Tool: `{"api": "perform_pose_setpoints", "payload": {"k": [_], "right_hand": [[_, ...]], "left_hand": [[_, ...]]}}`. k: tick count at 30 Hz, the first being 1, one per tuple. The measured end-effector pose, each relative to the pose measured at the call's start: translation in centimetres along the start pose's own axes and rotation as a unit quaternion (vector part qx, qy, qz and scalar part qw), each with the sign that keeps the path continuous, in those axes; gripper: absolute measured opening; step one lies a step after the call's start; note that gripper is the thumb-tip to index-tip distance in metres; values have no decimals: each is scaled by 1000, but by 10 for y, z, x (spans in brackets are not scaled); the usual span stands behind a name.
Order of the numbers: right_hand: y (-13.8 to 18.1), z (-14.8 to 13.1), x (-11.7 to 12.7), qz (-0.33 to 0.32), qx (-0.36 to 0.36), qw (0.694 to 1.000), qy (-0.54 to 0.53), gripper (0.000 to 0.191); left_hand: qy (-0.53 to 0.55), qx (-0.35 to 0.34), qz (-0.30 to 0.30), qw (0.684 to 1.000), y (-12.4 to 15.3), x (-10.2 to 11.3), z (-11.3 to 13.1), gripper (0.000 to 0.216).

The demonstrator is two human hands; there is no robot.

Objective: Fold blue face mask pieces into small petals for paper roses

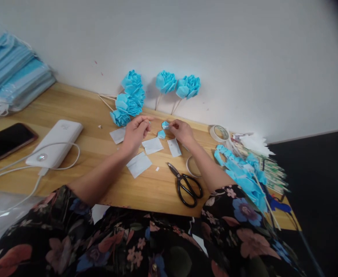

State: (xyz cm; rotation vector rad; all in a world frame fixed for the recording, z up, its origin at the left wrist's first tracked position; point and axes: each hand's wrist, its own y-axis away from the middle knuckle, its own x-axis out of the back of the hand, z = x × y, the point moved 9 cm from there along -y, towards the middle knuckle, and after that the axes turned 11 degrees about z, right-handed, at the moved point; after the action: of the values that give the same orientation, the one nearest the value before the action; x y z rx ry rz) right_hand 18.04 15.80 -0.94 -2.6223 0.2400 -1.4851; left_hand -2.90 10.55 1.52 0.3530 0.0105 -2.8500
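My right hand (182, 131) is closed, its fingertips pinched at the edge of a small folded blue petal (165, 125). Just below that lies a second blue petal (161, 134), touched by neither hand. My left hand (137, 131) is to the left with thumb and fingers pressed together; whatever it pinches is too small to make out. Around and below the hands are pale cut squares, one in the middle (153, 146), one nearer me (139, 165), one by my right wrist (174, 147) and one partly behind my left hand (117, 135).
Black-handled scissors (186, 186) lie near the front edge, beside a tape ring (193, 166). Blue flowers on sticks (188, 86) lean at the wall; more (128, 102) lie left. A power bank (56, 142), phone (9, 142) and face masks (15, 73) are left; blue scraps (244, 175) right.
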Motion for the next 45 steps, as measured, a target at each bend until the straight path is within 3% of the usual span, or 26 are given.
{"api": "perform_pose_setpoints", "payload": {"k": [7, 12, 18, 22, 25, 29, 33, 36, 39, 42, 45], "right_hand": [[3, 0, 31, 43, 40, 997, -57, 31], [25, 4, 46, -8, 56, 997, 51, 27], [58, -7, 43, -32, 119, 975, 187, 32], [69, -15, 36, -18, 140, 966, 216, 31], [71, -13, 31, -23, 130, 965, 225, 20], [71, -5, 38, -10, 81, 983, 163, 15], [70, 2, 51, 7, -7, 997, -79, 13], [69, -5, 59, 15, -33, 968, -248, 19], [69, -14, 62, 22, -49, 945, -321, 24], [70, -22, 58, 31, -55, 939, -339, 30], [73, -25, 52, 52, -61, 935, -347, 32]], "left_hand": [[-29, 3, -24, 999, -2, -3, -4, 16], [-133, -27, -121, 983, 4, -18, -13, 17], [-308, -164, -202, 915, 18, -30, -12, 21], [-373, -205, -238, 873, 28, -36, -16, 20], [-402, -218, -256, 852, 34, -40, -20, 24], [-395, -222, -254, 854, 36, -40, -21, 27], [-343, -236, -217, 883, 32, -38, -6, 32], [-253, -183, -188, 931, 27, -34, 0, 33], [-113, -58, -197, 972, 25, -34, -12, 42], [7, 58, -250, 966, 34, -44, -28, 48], [52, 102, -286, 951, 44, -51, -34, 47]]}}
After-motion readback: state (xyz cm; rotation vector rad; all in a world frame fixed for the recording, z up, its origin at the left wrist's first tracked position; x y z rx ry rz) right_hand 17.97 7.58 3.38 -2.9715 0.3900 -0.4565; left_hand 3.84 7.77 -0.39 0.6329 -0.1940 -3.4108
